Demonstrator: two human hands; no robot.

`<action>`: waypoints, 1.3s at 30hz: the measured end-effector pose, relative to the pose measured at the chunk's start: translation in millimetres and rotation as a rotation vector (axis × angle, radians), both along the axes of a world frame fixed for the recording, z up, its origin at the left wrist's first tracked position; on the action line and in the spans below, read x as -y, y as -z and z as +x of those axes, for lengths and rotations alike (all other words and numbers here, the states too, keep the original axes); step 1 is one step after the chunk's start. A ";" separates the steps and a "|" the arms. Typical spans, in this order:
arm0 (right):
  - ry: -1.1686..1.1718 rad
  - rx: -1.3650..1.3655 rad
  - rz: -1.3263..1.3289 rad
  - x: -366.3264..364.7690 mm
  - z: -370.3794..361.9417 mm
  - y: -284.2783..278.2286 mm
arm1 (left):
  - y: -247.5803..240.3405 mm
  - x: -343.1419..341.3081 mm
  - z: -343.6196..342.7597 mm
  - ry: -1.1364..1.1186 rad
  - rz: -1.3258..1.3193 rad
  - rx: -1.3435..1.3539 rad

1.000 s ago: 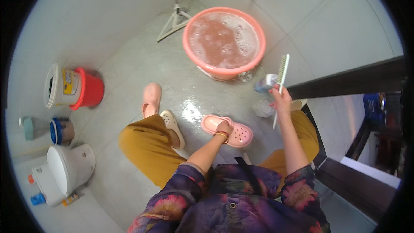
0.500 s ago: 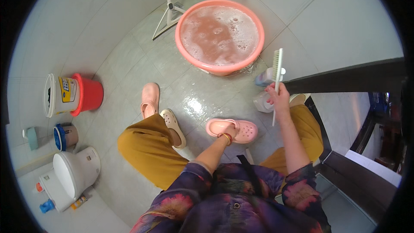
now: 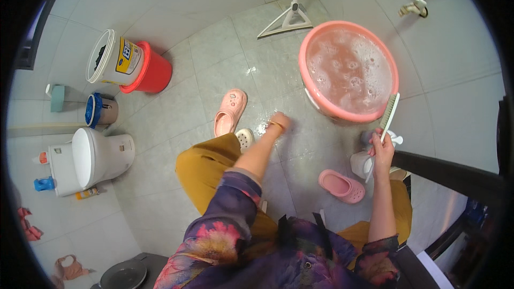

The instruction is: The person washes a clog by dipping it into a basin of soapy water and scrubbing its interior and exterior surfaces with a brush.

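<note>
Two pink clogs (image 3: 230,111) (image 3: 341,185) and one white one (image 3: 245,138) are counted on the tiled floor, with one pink basin (image 3: 348,72), one red bucket (image 3: 152,69), one white bucket (image 3: 112,59), one toilet (image 3: 93,158) and one brush (image 3: 388,118).

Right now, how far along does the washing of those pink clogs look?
Preparation looks done: the pink basin holds foamy water and the floor tiles are wet. In hand: the right hand holds a scrub brush; the left hand reaches to the wet floor. Whether either clog, one near the left hand, one below the right, is scrubbed cannot be told.
</note>
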State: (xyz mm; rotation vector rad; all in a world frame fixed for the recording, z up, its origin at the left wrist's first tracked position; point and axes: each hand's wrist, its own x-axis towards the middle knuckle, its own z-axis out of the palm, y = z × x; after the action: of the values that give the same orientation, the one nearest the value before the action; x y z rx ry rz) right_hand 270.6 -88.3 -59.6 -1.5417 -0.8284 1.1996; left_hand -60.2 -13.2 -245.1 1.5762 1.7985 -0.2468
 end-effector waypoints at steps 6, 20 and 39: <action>-0.046 -0.186 0.034 -41.8 -46.1 -35.1 | -26.0 -6.8 -332.4 -0.694 0.574 0.156; -0.018 0.150 -0.146 -72.2 11.2 -12.3 | 7.7 -38.6 -146.7 -1.497 0.465 0.813; 0.018 0.490 0.426 -118.1 20.0 -59.5 | -211.3 -128.9 200.3 -0.745 0.165 1.554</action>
State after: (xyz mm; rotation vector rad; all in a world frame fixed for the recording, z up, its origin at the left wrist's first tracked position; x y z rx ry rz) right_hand 290.6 29.8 -0.1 -1.4898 -1.2917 0.5741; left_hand 140.1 115.7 -33.8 0.5780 0.9218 1.1699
